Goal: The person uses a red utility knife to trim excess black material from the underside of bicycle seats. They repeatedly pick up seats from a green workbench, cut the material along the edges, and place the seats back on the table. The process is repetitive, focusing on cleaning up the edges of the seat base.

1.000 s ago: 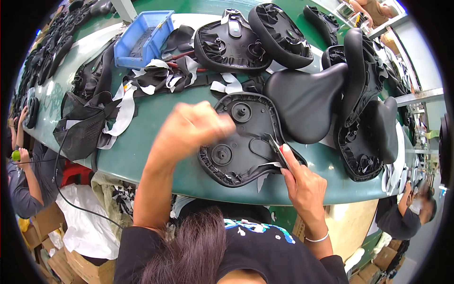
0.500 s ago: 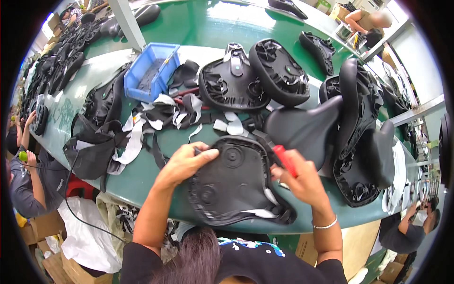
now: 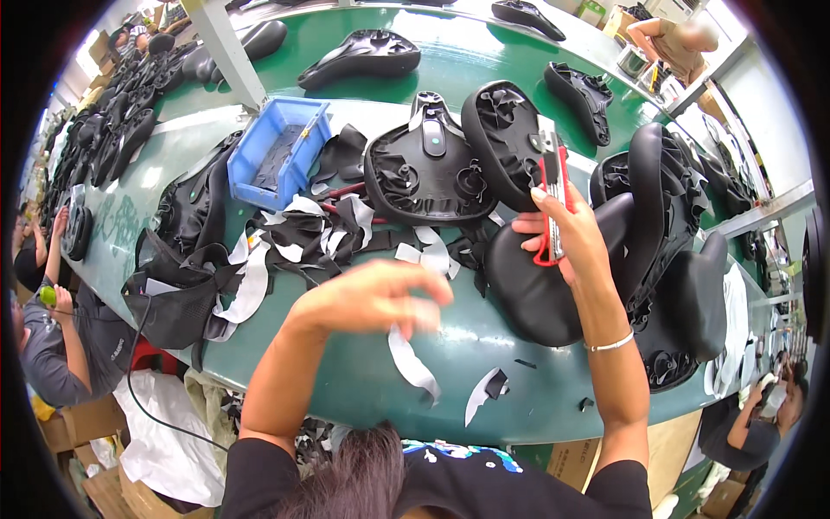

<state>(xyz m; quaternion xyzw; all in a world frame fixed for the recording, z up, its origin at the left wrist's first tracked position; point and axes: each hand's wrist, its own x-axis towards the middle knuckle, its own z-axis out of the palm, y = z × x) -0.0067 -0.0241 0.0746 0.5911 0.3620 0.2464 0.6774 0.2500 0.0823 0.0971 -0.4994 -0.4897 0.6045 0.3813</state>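
Note:
My right hand (image 3: 572,233) is raised at the right of centre, holding a red and silver utility knife (image 3: 551,186) upright between thumb and fingers. Behind the knife lies an upturned black bicycle saddle cover (image 3: 506,130), and below the hand rests a smooth black saddle (image 3: 532,290). My left hand (image 3: 376,296), smeared by motion, hovers over the bench with its fingers stretched out and apart. Just under its fingertips a white-backed strip (image 3: 411,368) hangs or lies; I cannot tell whether they touch. A smaller offcut (image 3: 486,394) lies nearer me.
A blue bin (image 3: 277,156) stands behind a heap of black and white scraps (image 3: 303,229). Another upturned saddle (image 3: 428,169) sits at centre back. More saddles (image 3: 661,225) are stacked at right. One saddle (image 3: 363,59) lies on the far green surface. People work on both sides.
The saddle between my hands is gone from there, and a saddle now lies on the far green surface. My right hand has risen with the knife; my left has moved right, its fingers now outstretched.

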